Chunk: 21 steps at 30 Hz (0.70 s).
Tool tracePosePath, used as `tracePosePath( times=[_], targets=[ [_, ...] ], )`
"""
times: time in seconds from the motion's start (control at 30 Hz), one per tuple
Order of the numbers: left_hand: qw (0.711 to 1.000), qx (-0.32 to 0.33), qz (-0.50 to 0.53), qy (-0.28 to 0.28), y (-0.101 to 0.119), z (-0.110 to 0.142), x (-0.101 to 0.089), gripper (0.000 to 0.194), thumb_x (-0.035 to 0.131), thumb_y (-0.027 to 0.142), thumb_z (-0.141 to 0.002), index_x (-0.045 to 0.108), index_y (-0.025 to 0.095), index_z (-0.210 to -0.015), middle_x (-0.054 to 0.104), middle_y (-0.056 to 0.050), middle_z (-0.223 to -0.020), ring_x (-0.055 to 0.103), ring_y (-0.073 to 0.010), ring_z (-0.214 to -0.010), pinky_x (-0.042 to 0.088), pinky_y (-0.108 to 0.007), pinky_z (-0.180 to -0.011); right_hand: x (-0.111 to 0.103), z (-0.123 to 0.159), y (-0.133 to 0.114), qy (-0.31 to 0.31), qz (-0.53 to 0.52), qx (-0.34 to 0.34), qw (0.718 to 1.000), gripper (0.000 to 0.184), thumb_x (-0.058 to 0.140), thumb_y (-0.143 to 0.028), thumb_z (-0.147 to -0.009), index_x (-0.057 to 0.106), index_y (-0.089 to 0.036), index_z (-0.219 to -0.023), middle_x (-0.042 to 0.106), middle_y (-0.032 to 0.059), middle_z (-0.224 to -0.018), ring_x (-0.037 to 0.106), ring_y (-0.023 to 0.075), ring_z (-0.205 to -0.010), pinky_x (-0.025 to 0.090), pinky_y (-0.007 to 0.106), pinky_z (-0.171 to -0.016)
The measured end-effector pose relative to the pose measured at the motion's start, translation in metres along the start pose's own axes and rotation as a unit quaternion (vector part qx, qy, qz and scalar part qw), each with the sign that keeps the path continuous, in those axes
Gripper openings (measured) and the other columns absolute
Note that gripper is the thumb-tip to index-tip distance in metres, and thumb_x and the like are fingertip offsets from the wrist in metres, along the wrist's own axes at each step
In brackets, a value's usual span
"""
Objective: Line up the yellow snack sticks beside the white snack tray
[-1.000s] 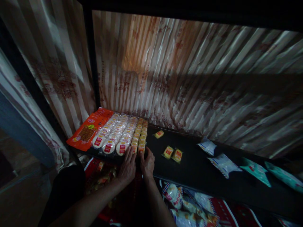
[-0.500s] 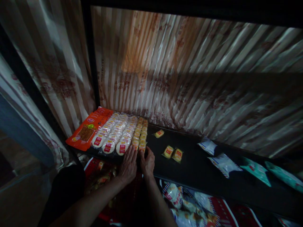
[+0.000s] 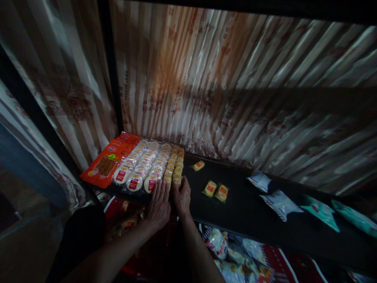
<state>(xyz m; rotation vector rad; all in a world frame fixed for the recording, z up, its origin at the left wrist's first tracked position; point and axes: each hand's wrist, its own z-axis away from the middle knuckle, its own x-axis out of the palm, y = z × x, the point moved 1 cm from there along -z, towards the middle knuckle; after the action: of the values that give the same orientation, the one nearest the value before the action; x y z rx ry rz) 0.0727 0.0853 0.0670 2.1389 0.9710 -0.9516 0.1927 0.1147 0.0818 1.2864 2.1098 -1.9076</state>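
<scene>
My left hand (image 3: pixel 159 208) lies with straight fingers over the front ends of the small yellow snack packets (image 3: pixel 173 167), at the near edge of the black shelf. Beside it, my right hand (image 3: pixel 182 196) has its thumb and forefinger apart, touching the front and right side of the same packets. Its other fingers are partly hidden. Overlapping rows of clear-wrapped round white crackers (image 3: pixel 136 182) with red labels lie left of the yellow ones. An orange snack bag (image 3: pixel 109 160) lies flat at the far left. To the right are loose yellow packets (image 3: pixel 210 188).
White pouches (image 3: pixel 281 204) and green pouches (image 3: pixel 320 212) lie along the black shelf (image 3: pixel 235 218) to the right. Below stand a red container of wrapped snacks (image 3: pixel 129 222) and another holding white bags (image 3: pixel 216 240). A dark post (image 3: pixel 111 63) and striped sheeting (image 3: pixel 206 78) surround the shelf.
Both hands have shifted slightly away from me along the yellow packets, the right one also a little leftward. The view has tilted slightly; the rows look the same.
</scene>
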Motion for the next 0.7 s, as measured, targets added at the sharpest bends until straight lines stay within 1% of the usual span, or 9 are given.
tracePosePath(
  times=[0.13, 0.2, 0.3, 0.4, 0.5, 0.7],
  targets=[
    [1.000, 0.004, 0.007, -0.008, -0.0030, 0.0037, -0.0019, 0.077, 0.043, 0.014, -0.079, 0.003, 0.009, -0.145, 0.010, -0.016, -0.153, 0.005, -0.0308, -0.140, 0.027, -0.052, -0.110, 0.0028, -0.0002, -0.0025, -0.023, 0.004, 0.021, 1.000, 0.070, 0.036, -0.052, -0.083, 0.039, -0.005, -0.134, 0.048, 0.0216, -0.133, 0.044, 0.0288, -0.124, 0.035, 0.041, -0.100],
    [1.000, 0.009, 0.010, -0.014, -0.0034, 0.0038, -0.0020, 0.077, 0.043, 0.014, -0.079, 0.004, 0.009, -0.145, 0.011, -0.017, -0.153, 0.007, -0.0304, -0.140, 0.027, -0.052, -0.110, 0.0030, -0.0002, -0.0050, -0.035, 0.013, 0.030, 0.999, 0.069, 0.035, -0.052, -0.084, 0.039, -0.005, -0.134, 0.050, 0.0214, -0.132, 0.045, 0.0291, -0.123, 0.035, 0.042, -0.099],
    [1.000, 0.008, 0.007, -0.018, -0.0031, 0.0015, -0.0008, 0.078, 0.044, 0.014, -0.078, 0.005, 0.008, -0.145, 0.014, -0.017, -0.152, 0.009, -0.0301, -0.140, 0.027, -0.051, -0.110, 0.0026, 0.0003, -0.0082, -0.047, 0.028, 0.027, 0.998, 0.066, 0.033, -0.051, -0.085, 0.041, -0.006, -0.133, 0.052, 0.0208, -0.129, 0.048, 0.0293, -0.119, 0.036, 0.043, -0.097],
    [1.000, 0.005, 0.002, -0.014, -0.0025, -0.0009, 0.0017, 0.078, 0.043, 0.012, -0.076, 0.005, 0.006, -0.145, 0.017, -0.018, -0.151, 0.010, -0.0291, -0.140, 0.026, -0.050, -0.111, 0.0036, 0.0014, -0.0091, -0.045, 0.042, 0.010, 0.998, 0.065, 0.029, -0.049, -0.086, 0.041, -0.006, -0.133, 0.052, 0.0206, -0.129, 0.047, 0.0293, -0.119, 0.036, 0.042, -0.097],
    [1.000, 0.004, -0.001, -0.008, -0.0023, -0.0017, 0.0039, 0.079, 0.039, 0.007, -0.075, 0.003, 0.007, -0.145, 0.019, -0.017, -0.150, 0.011, -0.0274, -0.140, 0.025, -0.049, -0.112, 0.0059, 0.0027, -0.0083, -0.034, 0.053, -0.003, 0.998, 0.062, 0.028, -0.048, -0.087, 0.041, -0.007, -0.133, 0.052, 0.0197, -0.130, 0.046, 0.0288, -0.120, 0.036, 0.042, -0.096],
    [1.000, 0.007, 0.001, 0.005, -0.0028, -0.0028, 0.0068, 0.075, 0.036, 0.008, -0.077, 0.003, 0.007, -0.145, 0.021, -0.017, -0.150, 0.015, -0.0270, -0.140, 0.026, -0.050, -0.111, 0.0086, 0.0052, -0.0072, -0.027, 0.066, 0.006, 0.997, 0.062, 0.027, -0.048, -0.089, 0.040, -0.007, -0.134, 0.053, 0.0196, -0.129, 0.047, 0.0288, -0.119, 0.036, 0.042, -0.096]
  ],
)
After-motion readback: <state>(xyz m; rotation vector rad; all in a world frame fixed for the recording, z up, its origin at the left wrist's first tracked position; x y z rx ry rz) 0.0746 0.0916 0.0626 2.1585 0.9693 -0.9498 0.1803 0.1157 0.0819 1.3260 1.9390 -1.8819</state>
